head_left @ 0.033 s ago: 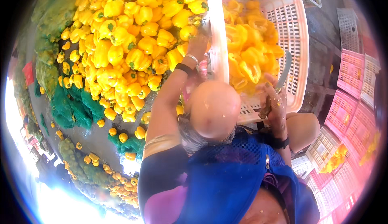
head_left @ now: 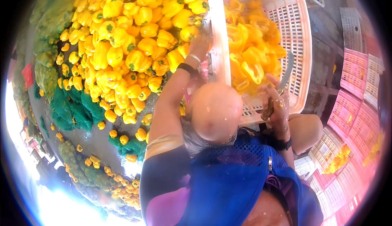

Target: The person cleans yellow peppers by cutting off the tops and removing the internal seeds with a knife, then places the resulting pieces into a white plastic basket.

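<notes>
Grey floor (head_left: 96,139) bears yellow bell peppers (head_left: 115,57) heaped upper left, beside the left hand (head_left: 200,43) (its grip I can't tell), while the right hand (head_left: 280,111), right of centre, grips a brown-handled curved metal knife (head_left: 289,72) that could slip if wet.

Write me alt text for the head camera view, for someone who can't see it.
A person's right hand holds a knife near cut yellow peppers in a pale plastic crate, while the left hand is at the edge of a heap of whole peppers. Green netting lies nearby.
</notes>
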Tool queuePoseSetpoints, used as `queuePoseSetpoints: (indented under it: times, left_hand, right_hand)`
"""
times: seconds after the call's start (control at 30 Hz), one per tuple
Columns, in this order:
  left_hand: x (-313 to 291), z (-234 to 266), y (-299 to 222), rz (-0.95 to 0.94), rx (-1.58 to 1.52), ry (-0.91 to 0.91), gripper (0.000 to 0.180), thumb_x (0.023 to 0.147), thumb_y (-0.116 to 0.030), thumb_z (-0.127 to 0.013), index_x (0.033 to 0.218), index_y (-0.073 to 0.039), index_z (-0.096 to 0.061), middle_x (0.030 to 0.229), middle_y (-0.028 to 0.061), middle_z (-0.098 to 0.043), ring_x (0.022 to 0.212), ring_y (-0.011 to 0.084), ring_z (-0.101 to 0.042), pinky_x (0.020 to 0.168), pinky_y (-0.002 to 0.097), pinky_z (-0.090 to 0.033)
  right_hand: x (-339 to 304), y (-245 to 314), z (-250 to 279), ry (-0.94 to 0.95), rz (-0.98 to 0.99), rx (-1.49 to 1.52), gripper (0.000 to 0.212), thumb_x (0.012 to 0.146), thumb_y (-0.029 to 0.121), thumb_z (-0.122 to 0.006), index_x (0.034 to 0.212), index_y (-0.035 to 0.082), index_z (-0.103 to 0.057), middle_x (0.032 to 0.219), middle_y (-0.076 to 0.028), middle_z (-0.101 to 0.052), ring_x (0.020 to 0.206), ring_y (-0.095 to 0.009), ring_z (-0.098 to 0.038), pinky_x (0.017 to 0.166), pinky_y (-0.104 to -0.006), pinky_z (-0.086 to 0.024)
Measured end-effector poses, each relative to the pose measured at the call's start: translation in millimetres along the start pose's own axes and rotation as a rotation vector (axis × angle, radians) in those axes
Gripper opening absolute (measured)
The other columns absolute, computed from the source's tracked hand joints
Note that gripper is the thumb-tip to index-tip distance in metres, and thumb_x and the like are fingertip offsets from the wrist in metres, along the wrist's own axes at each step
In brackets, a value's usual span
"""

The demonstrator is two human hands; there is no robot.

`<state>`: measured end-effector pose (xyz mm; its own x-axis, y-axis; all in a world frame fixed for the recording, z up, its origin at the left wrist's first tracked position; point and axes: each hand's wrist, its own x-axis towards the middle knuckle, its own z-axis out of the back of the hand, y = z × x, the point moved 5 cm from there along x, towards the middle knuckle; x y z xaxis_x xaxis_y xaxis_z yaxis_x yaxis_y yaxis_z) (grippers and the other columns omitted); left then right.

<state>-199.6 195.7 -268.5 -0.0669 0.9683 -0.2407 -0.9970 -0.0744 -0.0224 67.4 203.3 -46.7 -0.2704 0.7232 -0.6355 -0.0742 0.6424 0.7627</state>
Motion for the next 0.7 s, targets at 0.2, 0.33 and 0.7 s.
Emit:
queuePoseSetpoints:
  times: [0.2,0.33,0.7]
  left_hand:
    - [19,-24,4,0.037,-0.039,0.047,0.051,0.06,-0.026,-0.078,0.104,-0.006,-0.06,0.105,0.0088,-0.059,0.103,0.0241,-0.054,0.083,0.0386,-0.043]
    - [-22,21,37,0.252,-0.699,-0.067,0.046,0.06,-0.026,-0.082,0.094,-0.001,-0.063,0.101,0.0091,-0.063,0.101,0.0237,-0.059,0.088,0.0359,-0.045]
    - [-125,229,7,0.187,-2.139,-0.386,0.058,0.076,-0.016,-0.077,0.121,0.006,-0.049,0.112,0.0113,-0.06,0.102,0.0193,-0.059,0.094,0.033,-0.046]
  right_hand:
    - [4,0,-6,-0.009,-0.025,-0.073,0.042,0.09,0.012,-0.056,0.127,-0.005,-0.046,0.083,-0.015,-0.064,0.047,-0.008,-0.049,0.041,-0.0184,-0.04]
    - [-1,1,-5,0.002,-0.026,-0.139,0.04,0.092,0.013,-0.055,0.128,-0.001,-0.047,0.08,-0.011,-0.064,0.047,-0.007,-0.049,0.041,-0.018,-0.039]
    - [-60,46,-52,0.224,0.347,-0.573,0.04,0.091,0.009,-0.054,0.13,0.005,-0.047,0.077,-0.008,-0.062,0.061,-0.011,-0.056,0.06,-0.0268,-0.049]
